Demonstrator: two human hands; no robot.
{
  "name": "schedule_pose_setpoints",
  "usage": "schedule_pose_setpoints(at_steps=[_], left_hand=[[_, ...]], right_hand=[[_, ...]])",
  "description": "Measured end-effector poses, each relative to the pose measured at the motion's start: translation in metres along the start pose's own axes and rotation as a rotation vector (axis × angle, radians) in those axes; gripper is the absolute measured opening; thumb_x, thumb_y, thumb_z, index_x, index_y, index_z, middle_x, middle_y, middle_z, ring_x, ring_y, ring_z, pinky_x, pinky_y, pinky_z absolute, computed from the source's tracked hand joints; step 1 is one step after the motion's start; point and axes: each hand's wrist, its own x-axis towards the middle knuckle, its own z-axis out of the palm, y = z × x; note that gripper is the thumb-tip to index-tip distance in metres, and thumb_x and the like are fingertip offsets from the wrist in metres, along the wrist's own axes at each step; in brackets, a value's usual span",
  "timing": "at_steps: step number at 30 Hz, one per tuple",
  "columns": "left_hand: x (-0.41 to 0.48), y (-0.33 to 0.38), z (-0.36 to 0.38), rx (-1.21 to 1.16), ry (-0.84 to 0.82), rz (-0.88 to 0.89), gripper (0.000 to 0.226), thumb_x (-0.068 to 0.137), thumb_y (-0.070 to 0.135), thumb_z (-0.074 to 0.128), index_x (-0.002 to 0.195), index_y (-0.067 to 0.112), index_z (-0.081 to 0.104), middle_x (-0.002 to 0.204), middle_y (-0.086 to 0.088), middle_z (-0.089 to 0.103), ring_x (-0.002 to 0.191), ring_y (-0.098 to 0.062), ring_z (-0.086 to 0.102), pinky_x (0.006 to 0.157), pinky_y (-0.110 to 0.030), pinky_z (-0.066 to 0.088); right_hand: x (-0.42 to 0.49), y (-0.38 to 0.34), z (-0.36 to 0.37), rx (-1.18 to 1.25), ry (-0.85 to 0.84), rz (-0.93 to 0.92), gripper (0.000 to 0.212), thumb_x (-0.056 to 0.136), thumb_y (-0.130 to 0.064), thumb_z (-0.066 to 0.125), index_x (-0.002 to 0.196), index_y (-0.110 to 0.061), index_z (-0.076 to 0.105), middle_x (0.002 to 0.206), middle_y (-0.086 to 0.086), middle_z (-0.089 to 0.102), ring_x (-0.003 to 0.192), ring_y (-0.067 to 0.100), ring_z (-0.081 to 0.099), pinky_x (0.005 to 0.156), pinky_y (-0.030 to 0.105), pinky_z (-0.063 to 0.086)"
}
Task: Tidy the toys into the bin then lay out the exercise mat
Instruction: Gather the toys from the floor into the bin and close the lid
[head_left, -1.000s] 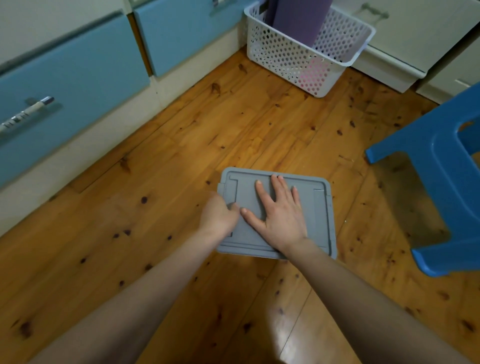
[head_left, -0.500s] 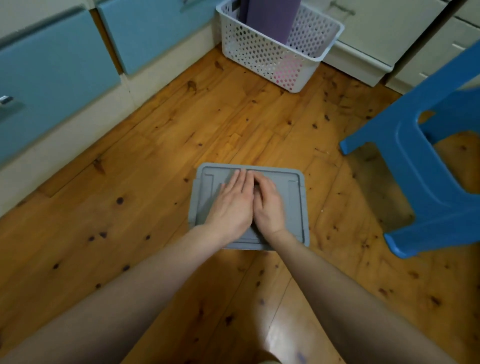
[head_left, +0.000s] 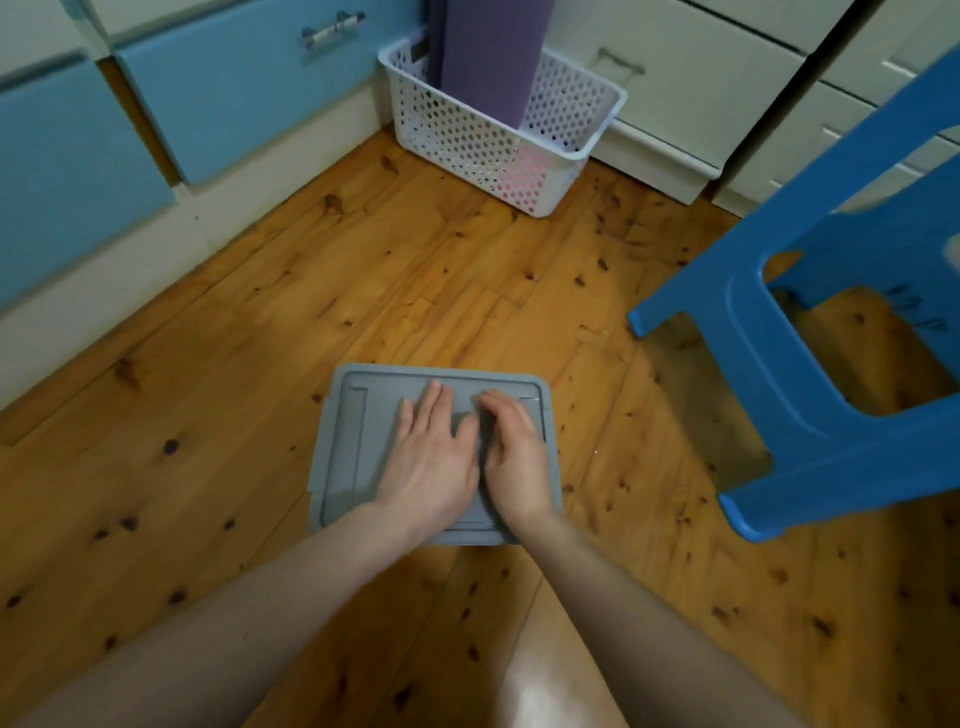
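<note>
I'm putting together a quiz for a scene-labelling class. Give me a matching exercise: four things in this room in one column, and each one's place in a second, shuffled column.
Things
1. grey lid
2. purple mat
3. white basket
4. blue stool

Places
A. stands upright inside a container
B. at the right edge of the view
C. under the left hand and the right hand
D. in the corner beside the blue drawers

Pairs: 1-C, 2-A, 3-D, 4-B
</note>
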Motion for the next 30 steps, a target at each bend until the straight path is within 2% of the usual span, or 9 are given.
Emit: schedule_pose_setpoints(at_steps=[3, 7, 11, 15, 17, 21, 25, 28, 30], left_hand=[[0.009, 0.002, 0.007, -0.015, 0.005, 0.057, 0.049, 0.096, 0.016, 0.025, 0.143, 0.008, 0.019, 0.156, -0.011, 0.001, 0.141, -0.018, -0.017, 0.112, -0.039, -0.013], [0.014, -0.002, 0.016, 0.040, -0.083, 0.077, 0.059, 0.094, 0.020, 0.021, 0.146, 0.010, -0.005, 0.156, -0.005, -0.009, 0.142, -0.017, -0.017, 0.112, -0.037, -0.014], [0.014, -0.002, 0.016, 0.077, -0.098, 0.083, 0.060, 0.094, 0.023, 0.022, 0.146, 0.012, -0.007, 0.156, -0.005, -0.012, 0.142, -0.017, -0.017, 0.113, -0.038, -0.013], [0.014, -0.002, 0.017, 0.098, -0.091, 0.081, 0.058, 0.094, 0.021, 0.019, 0.146, 0.010, -0.005, 0.156, -0.006, -0.011, 0.143, -0.019, -0.014, 0.114, -0.039, -0.011], [0.015, -0.001, 0.017, 0.094, -0.089, 0.077, 0.058, 0.094, 0.020, 0.019, 0.146, 0.010, -0.005, 0.156, -0.006, -0.010, 0.143, -0.018, -0.014, 0.113, -0.038, -0.012], [0.015, -0.001, 0.018, 0.094, -0.077, 0.071, 0.057, 0.094, 0.020, 0.019, 0.145, 0.010, -0.005, 0.156, -0.006, -0.010, 0.143, -0.018, -0.013, 0.113, -0.039, -0.012], [0.014, 0.000, 0.017, 0.086, -0.075, 0.084, 0.057, 0.094, 0.019, 0.019, 0.145, 0.009, -0.004, 0.156, -0.008, -0.009, 0.143, -0.019, -0.013, 0.113, -0.039, -0.012], [0.013, -0.003, 0.018, 0.080, -0.058, 0.092, 0.057, 0.095, 0.022, 0.019, 0.146, 0.009, -0.003, 0.156, -0.008, -0.007, 0.144, -0.019, -0.012, 0.113, -0.038, -0.012], [0.013, -0.005, 0.019, 0.063, -0.052, 0.097, 0.058, 0.096, 0.034, 0.019, 0.146, 0.012, -0.002, 0.156, -0.007, -0.006, 0.144, -0.017, -0.011, 0.112, -0.036, -0.013]], right_hand=[[-0.001, 0.000, 0.001, 0.013, -0.032, -0.019, 0.036, 0.092, 0.000, 0.045, 0.128, -0.002, 0.051, 0.132, 0.012, 0.052, 0.124, 0.019, 0.047, 0.110, 0.025, 0.032], [0.001, 0.002, -0.001, 0.097, 0.016, 0.039, 0.034, 0.093, -0.002, 0.043, 0.126, -0.006, 0.052, 0.127, 0.009, 0.056, 0.113, 0.007, 0.049, 0.099, 0.006, 0.032], [0.003, -0.003, -0.006, 0.110, 0.082, 0.095, 0.034, 0.093, -0.001, 0.043, 0.125, -0.005, 0.053, 0.123, 0.009, 0.058, 0.107, 0.004, 0.048, 0.088, -0.006, 0.027], [0.005, 0.012, -0.028, 0.104, 0.298, 0.224, 0.049, 0.089, -0.020, 0.059, 0.133, -0.004, 0.043, 0.132, 0.008, 0.049, 0.122, 0.013, 0.043, 0.100, 0.006, 0.024], [0.000, 0.023, -0.041, 0.202, 0.164, 0.501, 0.069, 0.082, -0.037, 0.066, 0.138, -0.008, 0.036, 0.135, 0.002, 0.047, 0.125, 0.013, 0.045, 0.102, 0.017, 0.033], [-0.021, 0.038, -0.045, 0.629, -0.207, 0.795, 0.052, 0.076, -0.042, 0.070, 0.115, -0.010, 0.059, 0.104, 0.001, 0.070, 0.091, 0.013, 0.068, 0.080, 0.024, 0.055], [-0.025, 0.041, -0.042, 0.490, -0.014, 0.646, 0.032, 0.080, -0.025, 0.070, 0.106, -0.009, 0.061, 0.099, 0.006, 0.070, 0.085, 0.014, 0.066, 0.067, 0.021, 0.055], [-0.028, 0.035, -0.035, 0.236, 0.071, 0.514, 0.019, 0.085, -0.023, 0.064, 0.096, -0.009, 0.060, 0.092, 0.009, 0.067, 0.082, 0.022, 0.063, 0.072, 0.035, 0.055], [-0.031, 0.033, -0.031, 0.161, 0.092, 0.434, 0.016, 0.087, -0.025, 0.061, 0.091, -0.010, 0.057, 0.080, 0.002, 0.061, 0.074, 0.017, 0.057, 0.063, 0.023, 0.048]])
